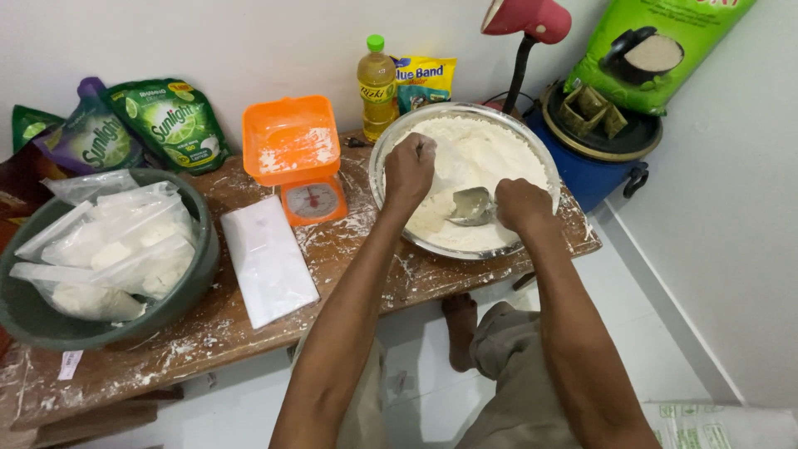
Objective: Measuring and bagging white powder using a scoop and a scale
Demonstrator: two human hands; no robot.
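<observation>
A wide metal bowl (391, 141) full of white flour (490, 150) sits at the right end of a low wooden table (249, 341). My left hand (409, 169) is closed over the bowl, gripping the top of a clear plastic bag (445, 179) that hangs into the flour. My right hand (522, 204) holds a metal spoon (471, 205) whose bowl points at the bag's mouth, just above the flour.
An orange kitchen scale (299, 158) stands left of the bowl, a stack of flat plastic bags (266, 259) in front of it. A green basin (195, 274) holds filled bags. An oil bottle (376, 83), pouches, a blue pot (594, 170) and a red lamp (528, 18) line the wall.
</observation>
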